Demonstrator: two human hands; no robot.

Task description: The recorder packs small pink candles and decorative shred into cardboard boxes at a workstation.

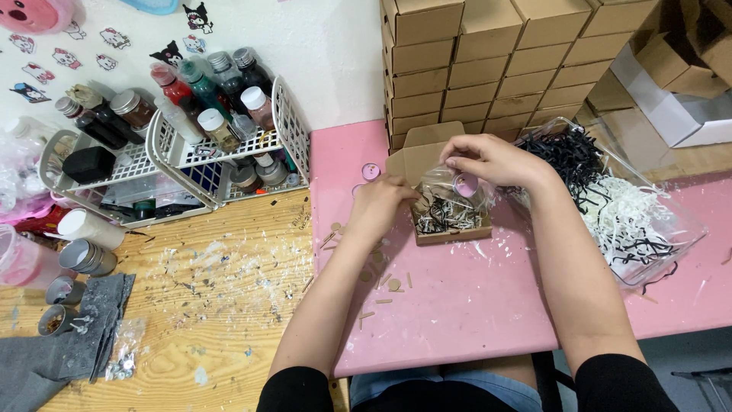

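Note:
An open small cardboard box point(427, 149) lined with black and white shredded paper sits on a pink mat point(457, 305). Over it both hands hold a clear plastic bag point(450, 191) with a small round pink item point(466, 183) inside. My left hand point(379, 207) pinches the bag's left side. My right hand point(492, 159) grips its top edge from above.
A clear bin point(656, 229) of black and white paper shreds stands right of the box. Stacked cardboard boxes point(496, 61) line the back. White racks point(221, 145) of bottles and jars stand on the wooden table at left. Wood scraps point(381, 282) and a small pink tin point(370, 171) lie on the mat.

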